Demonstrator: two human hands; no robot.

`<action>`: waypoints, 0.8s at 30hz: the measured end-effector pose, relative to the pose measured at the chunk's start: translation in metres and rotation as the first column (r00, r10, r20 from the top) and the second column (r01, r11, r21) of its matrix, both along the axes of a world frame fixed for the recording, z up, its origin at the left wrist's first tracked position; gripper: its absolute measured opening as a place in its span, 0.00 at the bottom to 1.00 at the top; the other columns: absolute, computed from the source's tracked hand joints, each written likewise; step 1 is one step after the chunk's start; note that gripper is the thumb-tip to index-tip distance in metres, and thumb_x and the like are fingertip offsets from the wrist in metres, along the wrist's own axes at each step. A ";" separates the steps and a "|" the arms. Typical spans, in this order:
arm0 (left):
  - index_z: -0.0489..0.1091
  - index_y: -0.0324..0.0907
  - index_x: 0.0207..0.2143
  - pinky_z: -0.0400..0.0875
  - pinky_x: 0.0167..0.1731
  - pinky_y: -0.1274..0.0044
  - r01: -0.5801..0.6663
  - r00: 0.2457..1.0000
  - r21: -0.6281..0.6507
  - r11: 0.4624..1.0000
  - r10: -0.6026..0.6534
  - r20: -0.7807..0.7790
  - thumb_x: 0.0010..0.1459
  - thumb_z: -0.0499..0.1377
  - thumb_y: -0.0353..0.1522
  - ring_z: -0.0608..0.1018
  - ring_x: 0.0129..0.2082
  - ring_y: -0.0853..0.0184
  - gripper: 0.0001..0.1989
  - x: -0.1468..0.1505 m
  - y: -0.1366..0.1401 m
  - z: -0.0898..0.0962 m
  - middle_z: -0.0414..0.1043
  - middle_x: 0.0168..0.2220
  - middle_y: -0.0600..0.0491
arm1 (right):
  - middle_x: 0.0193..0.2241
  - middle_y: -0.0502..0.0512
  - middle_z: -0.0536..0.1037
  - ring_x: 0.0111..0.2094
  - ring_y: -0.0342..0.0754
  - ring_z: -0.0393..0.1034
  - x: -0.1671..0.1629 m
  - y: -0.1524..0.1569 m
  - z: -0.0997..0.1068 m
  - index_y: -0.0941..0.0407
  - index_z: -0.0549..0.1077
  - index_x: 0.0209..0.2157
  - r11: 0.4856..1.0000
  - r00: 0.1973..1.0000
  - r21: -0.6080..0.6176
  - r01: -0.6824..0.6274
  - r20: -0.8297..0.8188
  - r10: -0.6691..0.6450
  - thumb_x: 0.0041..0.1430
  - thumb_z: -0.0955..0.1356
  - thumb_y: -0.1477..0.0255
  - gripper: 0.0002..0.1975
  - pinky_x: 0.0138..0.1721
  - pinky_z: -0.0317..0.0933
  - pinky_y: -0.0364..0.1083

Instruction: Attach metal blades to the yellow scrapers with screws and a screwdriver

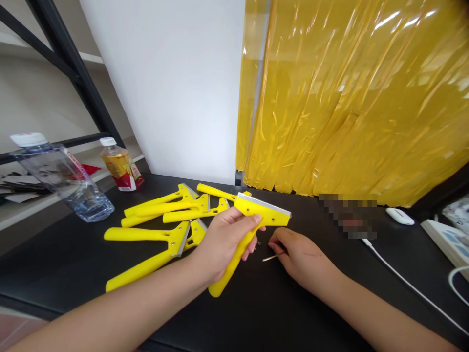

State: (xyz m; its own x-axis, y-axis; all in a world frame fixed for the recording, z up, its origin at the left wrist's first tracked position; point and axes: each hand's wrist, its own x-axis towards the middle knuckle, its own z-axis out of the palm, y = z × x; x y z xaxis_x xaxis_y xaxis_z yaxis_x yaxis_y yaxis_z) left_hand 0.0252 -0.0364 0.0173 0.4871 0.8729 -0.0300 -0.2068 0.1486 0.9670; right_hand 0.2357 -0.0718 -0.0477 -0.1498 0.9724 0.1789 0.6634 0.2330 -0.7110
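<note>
My left hand [229, 237] is closed round the yellow handle of a scraper [264, 211], its thumb pressed near the head. The scraper is tilted, its wide head up, with a metal strip along the top edge and two small holes in its face. Low over the black tabletop, to the right, my right hand [298, 254] has its fingers curled. A thin metal rod [270, 258] sticks out from under it; its other end is hidden. Between the hands lies a tiny ring-like part [259, 243]. Several more yellow scrapers [137, 234] lie in a loose group on the left.
A clear plastic bottle [69, 181] and a smaller drink bottle [120, 164] stand at the back left of the black table [66, 266]. Yellow plastic sheeting [351, 98] hangs behind. At right are a blurred-out object, a white cable [403, 278] and a white case [400, 216].
</note>
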 end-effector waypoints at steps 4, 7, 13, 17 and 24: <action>0.71 0.40 0.34 0.60 0.15 0.81 -0.003 1.000 -0.022 1.000 0.003 0.013 0.61 0.65 0.40 0.68 0.15 0.74 0.12 0.000 -0.002 0.001 0.68 0.19 0.58 | 0.26 0.49 0.69 0.26 0.43 0.60 0.001 -0.004 0.016 0.55 0.73 0.36 0.990 0.968 -0.138 0.011 -0.248 -0.046 0.69 0.66 0.60 0.14 0.28 0.56 0.44; 0.72 0.39 0.35 0.61 0.15 0.82 0.065 0.997 -0.025 0.998 -0.064 0.040 0.61 0.65 0.39 0.69 0.15 0.74 0.12 0.000 -0.007 -0.001 0.71 0.22 0.57 | 0.27 0.47 0.65 0.25 0.40 0.49 -0.003 -0.012 0.034 0.56 0.73 0.37 0.960 0.718 -0.252 -0.126 -0.690 -0.087 0.66 0.70 0.59 0.14 0.26 0.48 0.43; 0.73 0.38 0.37 0.64 0.15 0.82 0.129 0.987 -0.033 0.991 -0.125 0.100 0.62 0.66 0.38 0.72 0.17 0.76 0.11 0.003 -0.015 -0.006 0.77 0.33 0.53 | 0.25 0.46 0.61 0.25 0.40 0.43 -0.011 -0.025 0.047 0.56 0.74 0.33 0.893 0.333 -0.305 -0.332 -0.923 -0.191 0.60 0.75 0.68 0.09 0.27 0.42 0.43; 0.74 0.38 0.37 0.64 0.14 0.83 0.123 0.987 -0.034 0.992 -0.119 0.113 0.62 0.66 0.37 0.72 0.17 0.76 0.11 0.003 -0.013 -0.005 0.77 0.32 0.53 | 0.27 0.48 0.64 0.25 0.40 0.44 -0.010 -0.026 0.046 0.56 0.75 0.33 0.904 0.312 -0.289 -0.316 -0.931 -0.189 0.63 0.73 0.64 0.10 0.27 0.43 0.44; 0.75 0.38 0.37 0.64 0.15 0.83 0.122 0.987 -0.022 0.992 -0.119 0.109 0.64 0.65 0.38 0.72 0.17 0.76 0.10 0.001 -0.010 -0.006 0.76 0.31 0.54 | 0.27 0.52 0.68 0.25 0.43 0.51 -0.009 -0.028 0.053 0.55 0.79 0.35 0.934 0.306 -0.211 -0.288 -0.945 -0.119 0.71 0.66 0.58 0.18 0.28 0.44 0.46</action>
